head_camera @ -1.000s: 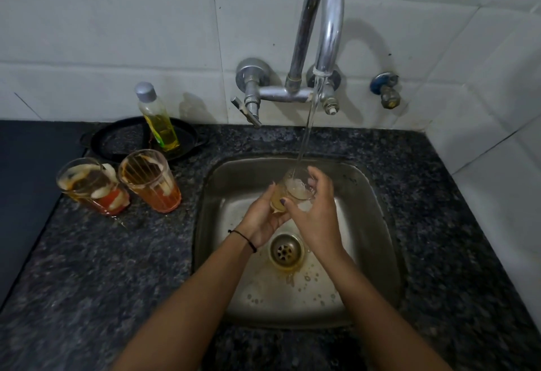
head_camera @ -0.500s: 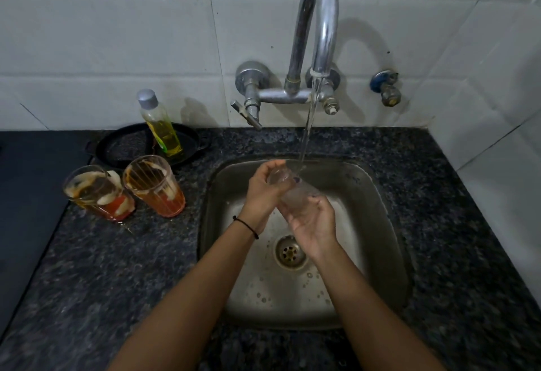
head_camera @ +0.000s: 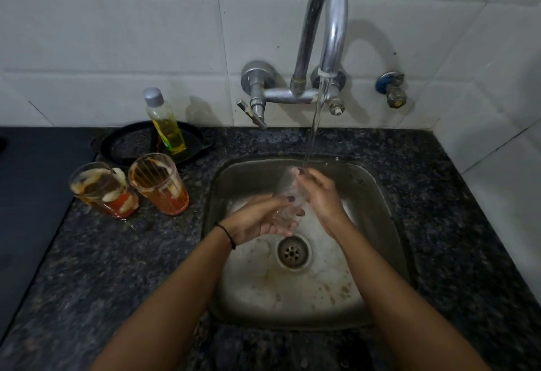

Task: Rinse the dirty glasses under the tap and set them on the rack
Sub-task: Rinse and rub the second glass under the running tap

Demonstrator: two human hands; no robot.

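Note:
A clear glass (head_camera: 288,187) is tilted over the steel sink (head_camera: 380,224), its mouth up near the water stream from the chrome tap (head_camera: 329,19). My left hand (head_camera: 260,218) cups its base from below. My right hand (head_camera: 320,195) grips its upper side, fingertips at the rim. Two dirty glasses stand on the granite counter left of the sink: one (head_camera: 101,189) with red and white residue, the other (head_camera: 159,183) with orange residue. No rack is in view.
A bottle of yellow liquid (head_camera: 165,123) stands in a black round pan (head_camera: 131,142) at the back left. A dark flat surface (head_camera: 32,183) lies at far left. The drain (head_camera: 292,252) sits mid-sink. A small wall valve (head_camera: 390,89) is right of the tap.
The glass held orange liquid upright under the stream, then was tipped; now it looks clear. My hands swapped places, left moving under the base, right up to the rim.

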